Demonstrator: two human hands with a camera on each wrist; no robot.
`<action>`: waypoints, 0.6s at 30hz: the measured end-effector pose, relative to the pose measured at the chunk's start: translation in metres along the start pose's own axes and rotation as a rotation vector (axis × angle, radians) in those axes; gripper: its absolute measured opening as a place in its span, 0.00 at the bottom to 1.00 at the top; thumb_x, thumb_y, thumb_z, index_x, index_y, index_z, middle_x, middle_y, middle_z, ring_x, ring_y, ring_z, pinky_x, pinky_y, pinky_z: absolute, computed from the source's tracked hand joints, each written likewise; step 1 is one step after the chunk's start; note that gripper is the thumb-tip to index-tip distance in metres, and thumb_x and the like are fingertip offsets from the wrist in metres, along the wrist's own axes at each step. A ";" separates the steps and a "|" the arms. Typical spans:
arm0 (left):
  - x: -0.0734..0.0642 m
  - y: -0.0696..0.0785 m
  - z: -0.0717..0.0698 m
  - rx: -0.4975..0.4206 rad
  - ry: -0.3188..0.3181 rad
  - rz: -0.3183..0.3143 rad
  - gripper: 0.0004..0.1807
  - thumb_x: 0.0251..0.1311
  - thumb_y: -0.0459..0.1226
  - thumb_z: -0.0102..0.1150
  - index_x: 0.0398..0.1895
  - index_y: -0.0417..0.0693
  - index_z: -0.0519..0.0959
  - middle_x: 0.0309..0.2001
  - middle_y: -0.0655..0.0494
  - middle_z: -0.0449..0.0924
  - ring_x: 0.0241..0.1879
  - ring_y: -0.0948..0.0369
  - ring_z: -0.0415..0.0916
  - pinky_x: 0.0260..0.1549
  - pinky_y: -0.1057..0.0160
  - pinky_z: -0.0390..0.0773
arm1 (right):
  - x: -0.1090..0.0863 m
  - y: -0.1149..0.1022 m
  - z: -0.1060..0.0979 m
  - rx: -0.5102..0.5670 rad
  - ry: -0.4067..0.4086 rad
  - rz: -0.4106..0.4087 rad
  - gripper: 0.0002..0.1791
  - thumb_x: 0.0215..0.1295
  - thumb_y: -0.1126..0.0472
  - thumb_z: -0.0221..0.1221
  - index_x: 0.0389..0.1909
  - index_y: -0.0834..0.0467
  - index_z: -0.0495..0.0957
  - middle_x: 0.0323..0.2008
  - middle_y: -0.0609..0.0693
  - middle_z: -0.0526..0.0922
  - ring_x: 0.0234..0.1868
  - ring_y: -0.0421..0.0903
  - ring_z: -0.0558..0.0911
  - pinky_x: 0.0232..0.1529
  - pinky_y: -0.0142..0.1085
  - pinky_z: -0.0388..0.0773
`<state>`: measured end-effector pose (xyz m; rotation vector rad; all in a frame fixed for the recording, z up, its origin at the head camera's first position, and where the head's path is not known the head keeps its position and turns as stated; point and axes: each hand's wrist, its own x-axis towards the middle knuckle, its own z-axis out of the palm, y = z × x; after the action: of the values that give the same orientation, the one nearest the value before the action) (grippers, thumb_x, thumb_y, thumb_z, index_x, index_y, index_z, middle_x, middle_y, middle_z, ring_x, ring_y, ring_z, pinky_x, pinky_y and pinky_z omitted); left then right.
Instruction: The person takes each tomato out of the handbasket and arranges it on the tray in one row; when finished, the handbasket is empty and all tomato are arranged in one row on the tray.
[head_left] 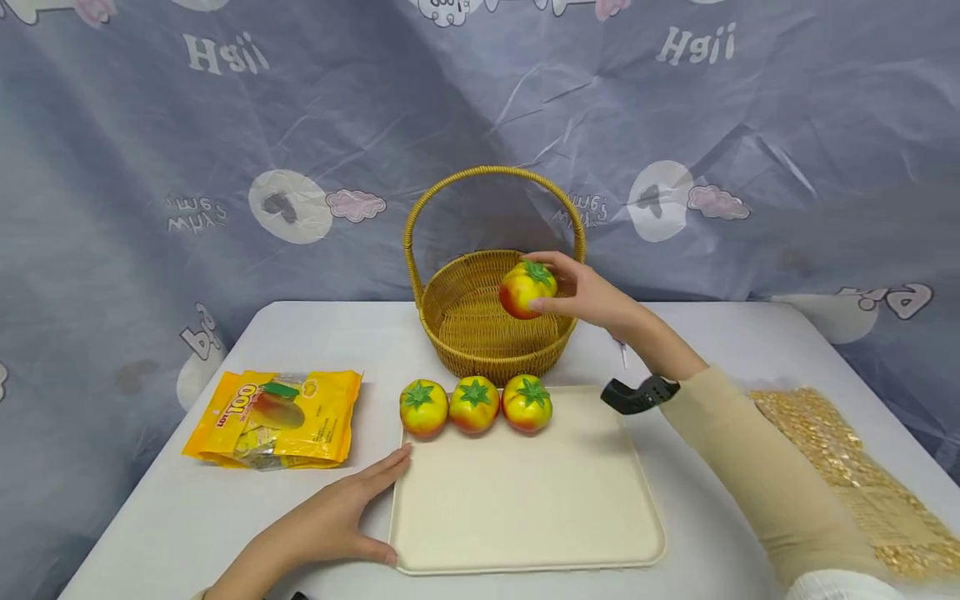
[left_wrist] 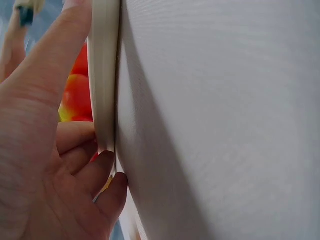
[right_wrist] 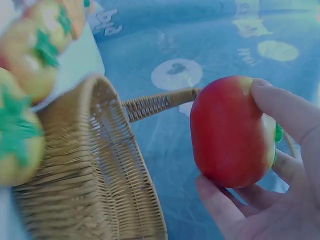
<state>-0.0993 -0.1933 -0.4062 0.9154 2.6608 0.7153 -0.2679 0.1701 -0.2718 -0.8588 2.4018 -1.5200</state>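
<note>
My right hand (head_left: 588, 293) holds a red-and-yellow toy tomato (head_left: 525, 290) with a green leaf top, at the right side of the wicker basket (head_left: 495, 367). In the right wrist view, thumb and fingers grip this tomato (right_wrist: 230, 132) at its sides, and the basket (right_wrist: 65, 165) shows beside it. Three similar tomatoes (head_left: 474, 406) stand in a row along the far edge of the cream tray (head_left: 525, 500). Spread along the tray's left edge, my left hand (head_left: 337, 517) touches it with thumb and fingers. The left wrist view shows the fingertips against the tray rim (left_wrist: 104, 75).
A yellow snack bag (head_left: 281, 419) with a mango picture lies left of the tray. On the right, a clear bag of golden pieces (head_left: 847, 475) lies partly behind my right sleeve. The basket's tall handle (head_left: 491, 170) arches up before a grey-blue printed curtain (head_left: 480, 100).
</note>
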 end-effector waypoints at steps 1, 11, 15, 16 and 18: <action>-0.001 -0.001 -0.002 0.003 0.004 -0.004 0.61 0.35 0.67 0.64 0.71 0.42 0.57 0.72 0.58 0.47 0.67 0.57 0.51 0.60 0.52 0.60 | -0.012 -0.001 0.000 0.011 0.008 -0.006 0.35 0.61 0.61 0.62 0.68 0.56 0.58 0.55 0.56 0.70 0.55 0.52 0.71 0.54 0.43 0.71; -0.001 0.002 -0.001 -0.023 -0.012 -0.003 0.61 0.35 0.66 0.65 0.70 0.41 0.58 0.72 0.56 0.47 0.68 0.57 0.50 0.61 0.53 0.57 | -0.100 0.043 0.010 -0.073 0.040 0.061 0.36 0.58 0.62 0.65 0.66 0.58 0.61 0.61 0.58 0.65 0.58 0.57 0.68 0.56 0.47 0.69; 0.000 0.004 0.001 -0.019 -0.009 -0.010 0.61 0.35 0.67 0.65 0.70 0.40 0.58 0.72 0.55 0.48 0.68 0.56 0.51 0.61 0.52 0.58 | -0.111 0.070 0.016 -0.068 0.029 0.085 0.36 0.57 0.62 0.66 0.65 0.58 0.62 0.63 0.59 0.64 0.60 0.60 0.66 0.59 0.55 0.61; 0.000 0.005 0.000 -0.016 -0.008 -0.011 0.61 0.34 0.67 0.65 0.70 0.40 0.58 0.72 0.55 0.48 0.68 0.56 0.50 0.61 0.52 0.58 | -0.113 0.075 0.017 -0.055 0.026 0.082 0.36 0.57 0.62 0.66 0.65 0.58 0.62 0.63 0.59 0.64 0.60 0.60 0.66 0.60 0.56 0.60; 0.002 0.006 0.000 -0.014 -0.006 -0.009 0.61 0.34 0.67 0.65 0.70 0.41 0.58 0.72 0.55 0.48 0.68 0.57 0.50 0.61 0.52 0.58 | -0.116 0.083 0.019 -0.030 0.018 0.072 0.37 0.56 0.63 0.66 0.66 0.59 0.62 0.62 0.59 0.65 0.60 0.60 0.66 0.61 0.57 0.57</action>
<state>-0.0976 -0.1886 -0.4033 0.9005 2.6499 0.7268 -0.1964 0.2454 -0.3709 -0.7588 2.4455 -1.4756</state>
